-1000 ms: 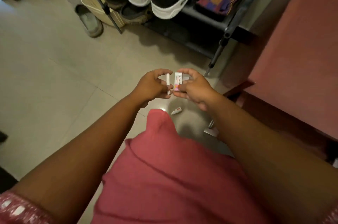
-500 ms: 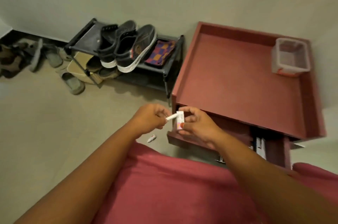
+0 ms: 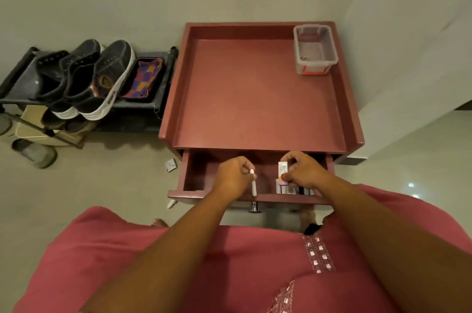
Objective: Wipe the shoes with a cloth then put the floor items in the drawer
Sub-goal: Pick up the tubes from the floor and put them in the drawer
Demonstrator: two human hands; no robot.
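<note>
The red cabinet's drawer (image 3: 194,177) is pulled out below its tray-like top. My left hand (image 3: 231,177) is over the drawer and grips a small white tube (image 3: 253,186). Over the drawer's right side, my right hand (image 3: 304,172) holds a small white box with a pink and orange end (image 3: 282,171), just above several boxes (image 3: 291,189) standing at the drawer's front. On the floor left of the drawer lie a small white packet (image 3: 171,165) and another small white tube (image 3: 171,203). Black shoes with white soles (image 3: 102,77) and a checked cloth (image 3: 145,77) rest on the black rack.
A clear plastic bin (image 3: 314,50) stands in the cabinet top's far right corner. The black shoe rack (image 3: 163,82) adjoins the cabinet's left side, with sandals (image 3: 38,155) on the floor below it. The drawer knob (image 3: 254,206) sticks out toward me. A wall rises at right.
My view has risen from the floor to above the cabinet. Both hands carried the tube and the box from beside the rack to over the open drawer and moved apart.
</note>
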